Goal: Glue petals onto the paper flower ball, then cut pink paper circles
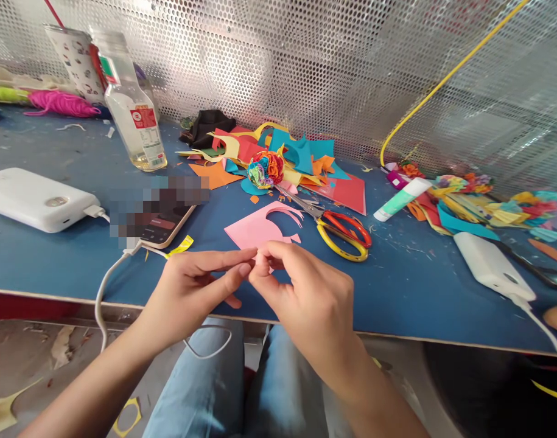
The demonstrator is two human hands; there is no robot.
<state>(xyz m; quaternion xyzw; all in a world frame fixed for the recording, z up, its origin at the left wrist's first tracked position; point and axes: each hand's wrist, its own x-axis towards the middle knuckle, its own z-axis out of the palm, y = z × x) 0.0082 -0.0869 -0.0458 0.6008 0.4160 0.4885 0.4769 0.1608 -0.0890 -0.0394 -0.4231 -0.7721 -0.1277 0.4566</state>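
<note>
I see my left hand (pixel 193 286) and right hand (pixel 305 298) meeting fingertip to fingertip over the near edge of the blue table (pixel 406 286), both pinched on a small pink paper piece (pixel 262 258). Just beyond lies a cut pink sheet (pixel 255 230), with scissors (pixel 339 234) beside it. A perforated metal wall (pixel 305 67) backs the table, with coloured scraps (pixel 278 155) heaped against it.

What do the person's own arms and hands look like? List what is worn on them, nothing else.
Both the left hand and the right hand are bare: no gloves, rings, watch or bracelets show. Both forearms are uncovered as far as the picture's edge, with no sleeves in view. The fingernails look short and unpainted. Below the arms, light blue jeans cover the legs.
</note>
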